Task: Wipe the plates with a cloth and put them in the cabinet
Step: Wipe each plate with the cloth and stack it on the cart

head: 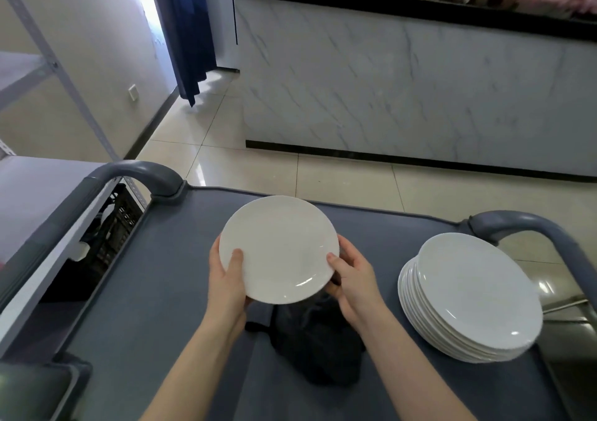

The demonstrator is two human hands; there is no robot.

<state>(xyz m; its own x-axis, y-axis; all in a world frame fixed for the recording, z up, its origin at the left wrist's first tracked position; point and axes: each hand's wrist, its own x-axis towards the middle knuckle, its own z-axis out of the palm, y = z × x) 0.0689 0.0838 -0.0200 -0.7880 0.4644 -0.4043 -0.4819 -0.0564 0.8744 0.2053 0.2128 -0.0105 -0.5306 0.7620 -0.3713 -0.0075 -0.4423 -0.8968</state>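
A round, glossy white plate [279, 249] faces up above the grey cart [155, 291], pinched at opposite rims by the left hand [226, 278] and right hand [353, 285]; a dark crumpled cloth [318, 346] lies beneath.

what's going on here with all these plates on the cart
A person holds one round white plate over a grey cart top, the left hand gripping its left edge and the right hand its right edge. A dark crumpled cloth lies on the cart just below the plate, in neither hand. A stack of similar white plates sits to the right on the cart. No cabinet can be made out in this view.
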